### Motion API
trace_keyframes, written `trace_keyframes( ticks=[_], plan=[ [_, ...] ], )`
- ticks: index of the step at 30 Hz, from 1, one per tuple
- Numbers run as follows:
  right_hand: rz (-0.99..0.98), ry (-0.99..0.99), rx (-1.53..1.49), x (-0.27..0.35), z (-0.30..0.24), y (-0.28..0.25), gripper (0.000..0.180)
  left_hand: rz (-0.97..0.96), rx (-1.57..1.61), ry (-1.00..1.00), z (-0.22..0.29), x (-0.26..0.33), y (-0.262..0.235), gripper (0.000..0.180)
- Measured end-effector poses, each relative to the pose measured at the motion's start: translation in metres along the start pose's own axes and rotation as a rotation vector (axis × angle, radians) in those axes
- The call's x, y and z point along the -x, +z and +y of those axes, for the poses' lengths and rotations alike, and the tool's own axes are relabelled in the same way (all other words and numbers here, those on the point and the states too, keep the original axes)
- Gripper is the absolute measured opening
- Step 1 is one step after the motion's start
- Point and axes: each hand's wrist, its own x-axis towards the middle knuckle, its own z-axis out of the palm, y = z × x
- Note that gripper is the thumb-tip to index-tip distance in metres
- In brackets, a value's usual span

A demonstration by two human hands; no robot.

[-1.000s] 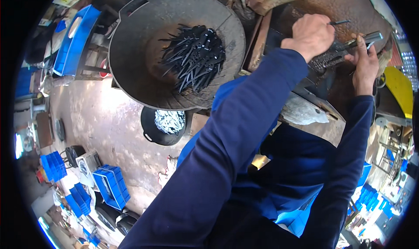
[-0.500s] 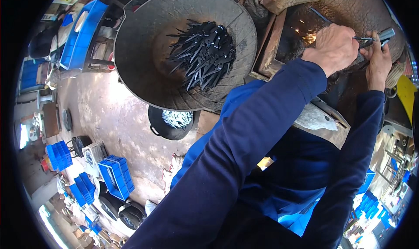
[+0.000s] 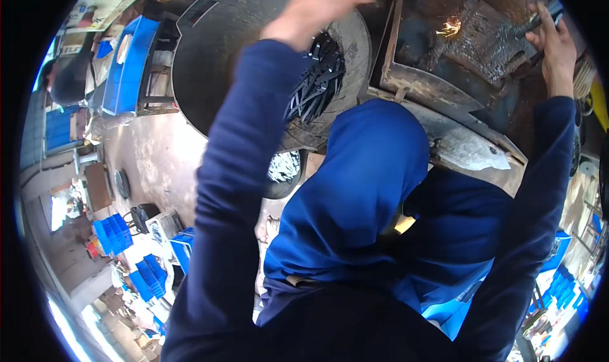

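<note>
My left hand (image 3: 323, 7), smeared by motion, is over the large round dark basin (image 3: 206, 77), and its fingers are too blurred to read. Beneath it lies a heap of black, flat, pointed metal pieces (image 3: 320, 80), partly covered by the hand and sleeve. At the upper right, the fingers of my right hand (image 3: 553, 48) wrap a grey metal handle (image 3: 539, 23) beside a wet, dirty tray (image 3: 438, 86) with a rusty rim. Small orange sparks (image 3: 449, 27) glow inside that tray.
A black bucket of shiny pale pieces (image 3: 283, 165) stands on the floor below the basin. Blue crates (image 3: 113, 234) are stacked at the left, and a long blue bin (image 3: 130, 64) rests on a stand. A pale crumpled sheet (image 3: 469, 153) lies by my knee.
My left hand has swung left from beside the right hand to above the basin. My right hand has stayed near the tray, shifting slightly. The dark piece between the hands is no longer seen there.
</note>
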Motion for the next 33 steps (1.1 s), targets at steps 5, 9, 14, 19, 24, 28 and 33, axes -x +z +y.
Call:
trace_keyframes(
  ticks=[5,9,14,19,24,28,33],
  plan=[
    [0.009,0.001,-0.001,-0.002,0.004,-0.001,0.033,0.050,-0.264,-0.130,-0.139,0.026,-0.069,0.031],
    [0.001,-0.021,0.022,-0.004,0.009,-0.007,0.033,-0.012,-0.257,-0.207,-0.217,0.051,-0.071,0.028],
    [-0.024,-0.054,0.037,-0.007,0.011,-0.005,0.034,-0.054,-0.408,-0.352,-0.279,0.071,-0.067,0.034],
    [-0.007,-0.048,0.049,-0.004,0.007,-0.001,0.033,0.057,-0.514,-0.280,-0.301,0.073,-0.052,0.042],
    [-0.042,-0.058,0.068,-0.011,0.015,-0.011,0.031,0.037,-0.412,-0.333,-0.298,0.060,-0.050,0.047],
    [-0.115,-0.031,0.084,-0.030,0.030,-0.019,0.031,0.207,-0.401,-0.192,-0.311,0.047,-0.053,0.051],
    [-0.046,-0.035,0.055,-0.018,0.022,-0.016,0.034,0.176,-0.419,-0.162,-0.267,0.014,-0.028,0.053]
  ],
)
